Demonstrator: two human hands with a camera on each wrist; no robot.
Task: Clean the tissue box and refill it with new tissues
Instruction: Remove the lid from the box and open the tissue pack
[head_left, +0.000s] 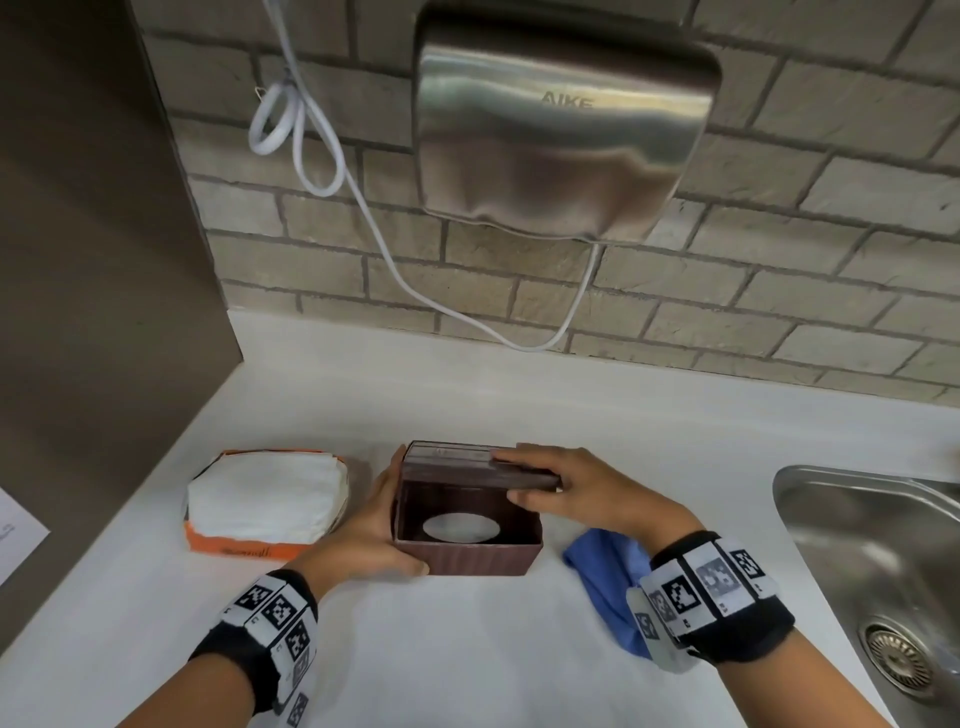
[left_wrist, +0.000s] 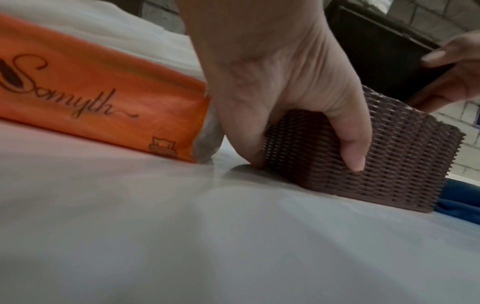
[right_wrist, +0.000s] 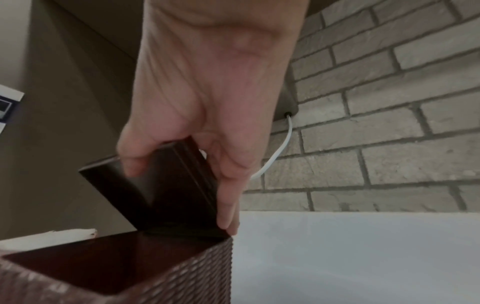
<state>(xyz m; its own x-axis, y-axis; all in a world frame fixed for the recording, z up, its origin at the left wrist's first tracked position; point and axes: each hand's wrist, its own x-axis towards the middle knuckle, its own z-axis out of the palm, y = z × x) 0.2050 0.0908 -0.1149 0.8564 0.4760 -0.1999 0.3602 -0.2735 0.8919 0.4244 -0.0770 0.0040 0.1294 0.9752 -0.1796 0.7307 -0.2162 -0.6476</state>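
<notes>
A brown woven tissue box (head_left: 483, 558) (left_wrist: 389, 164) (right_wrist: 182, 277) stands on the white counter with its inside showing, an oval slot at the bottom. My left hand (head_left: 376, 522) (left_wrist: 285, 82) grips its near left corner, thumb on the front wall. My right hand (head_left: 587, 493) (right_wrist: 207, 82) (left_wrist: 454, 67) pinches the dark flat lid panel (head_left: 467, 457) (right_wrist: 168, 185) (left_wrist: 376, 51), which stands tilted up at the box's far edge. An orange pack of white tissues (head_left: 265, 499) (left_wrist: 91, 92) lies just left of the box. A blue cloth (head_left: 608, 577) (left_wrist: 462, 195) lies on the right.
A steel sink (head_left: 857, 519) is sunk into the counter at the right. A metal hand dryer (head_left: 561, 130) hangs on the brick wall behind, its white cable (head_left: 322, 156) looping down. A brown side wall stands at the left, with a sheet of paper (head_left: 15, 530) on it.
</notes>
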